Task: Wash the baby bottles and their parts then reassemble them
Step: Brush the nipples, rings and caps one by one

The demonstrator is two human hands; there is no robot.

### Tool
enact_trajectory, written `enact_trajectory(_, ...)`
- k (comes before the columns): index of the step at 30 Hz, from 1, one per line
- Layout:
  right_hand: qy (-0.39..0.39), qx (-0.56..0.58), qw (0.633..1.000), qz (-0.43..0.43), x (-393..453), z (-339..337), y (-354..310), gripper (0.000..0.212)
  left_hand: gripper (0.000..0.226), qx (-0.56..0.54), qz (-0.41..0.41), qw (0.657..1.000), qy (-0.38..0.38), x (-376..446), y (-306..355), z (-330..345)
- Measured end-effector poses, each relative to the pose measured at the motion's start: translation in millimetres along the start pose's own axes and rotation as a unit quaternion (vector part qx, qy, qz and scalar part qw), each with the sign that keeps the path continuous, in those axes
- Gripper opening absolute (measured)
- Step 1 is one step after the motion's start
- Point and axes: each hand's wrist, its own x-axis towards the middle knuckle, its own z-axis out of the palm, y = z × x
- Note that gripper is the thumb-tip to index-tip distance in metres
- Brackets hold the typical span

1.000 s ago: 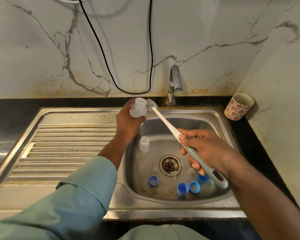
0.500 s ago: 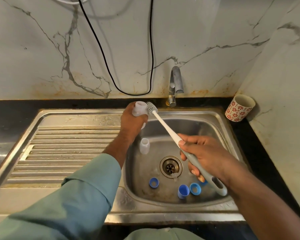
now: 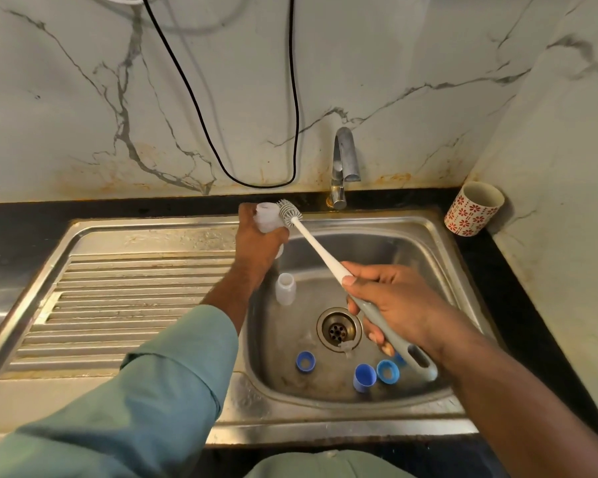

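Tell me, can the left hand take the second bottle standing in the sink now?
Probably not yet. The left hand already grips a bottle. The second bottle stands just below it with nothing between them, so the hand must first free itself.

Steel sink [image 3: 439,236]: bottle [image 3: 285,288], perhaps caps [image 3: 305,361].

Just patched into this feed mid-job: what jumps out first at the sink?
The left hand grips a clear baby bottle at the basin's back-left corner, while the right hand holds a long bottle brush with its bristle head against the bottle's mouth. In the sink a second bottle stands left of the drain, and blue caps lie along the near wall.
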Motion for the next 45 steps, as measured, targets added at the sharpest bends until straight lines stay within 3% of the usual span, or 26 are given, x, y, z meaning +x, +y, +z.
enact_trajectory(3, 0.018, -0.004, 1.000, -0.003, 0.2, -1.4, -0.9, 0.039, 0.059, 0.018, 0.021, 1.000, -0.010, -0.5, 0.4, 1.4)
enact_trajectory(7, 0.008, -0.017, 1.000, -0.008, -2.6, -1.1, -0.9, 0.041, 0.065, -0.052, -0.032, 0.998, 0.031, 3.9, 0.3, -2.3)
enact_trajectory(11, 0.016, -0.011, 1.000, -0.011, -2.6, -1.1, -0.4, 0.043, 0.062, -0.059, -0.042, 0.997, -0.029, 2.3, 1.6, -4.7)
enact_trajectory(17, 0.001, -0.002, 1.000, -0.014, -4.2, -1.9, -2.5, 0.042, 0.061, -0.060, -0.030, 0.996, -0.051, -2.3, 9.7, -5.6)
enact_trajectory(20, -0.015, 0.003, 1.000, -0.017, -5.9, -7.1, -7.6, 0.040, 0.066, -0.107, -0.043, 0.993, -0.021, -5.0, 12.6, -6.5)
enact_trajectory(24, -0.024, 0.011, 1.000, -0.008, -3.2, -12.5, -10.9, 0.036, 0.069, -0.064, 0.022, 0.998, -0.009, -6.2, 10.3, -8.5)
enact_trajectory(29, -0.050, 0.041, 0.998, 0.002, -3.4, -17.7, -11.2, 0.031, 0.057, -0.056, 0.025, 0.998, 0.020, -0.6, 1.7, -17.6)
enact_trajectory(32, -0.044, 0.062, 0.997, 0.010, -0.3, -16.7, -9.7, 0.031, 0.057, -0.004, 0.029, 0.999, -0.017, 3.6, -1.4, -19.3)
enact_trajectory(38, -0.056, 0.071, 0.996, 0.017, -4.0, -10.1, -10.3, 0.029, 0.040, -0.009, 0.001, 0.999, -0.035, 2.4, 14.8, -15.0)
enact_trajectory(45, -0.087, 0.089, 0.991, 0.050, -15.3, -19.4, -12.1, 0.020, 0.052, -0.001, 0.008, 0.998, -0.067, -0.7, 11.5, -19.4)
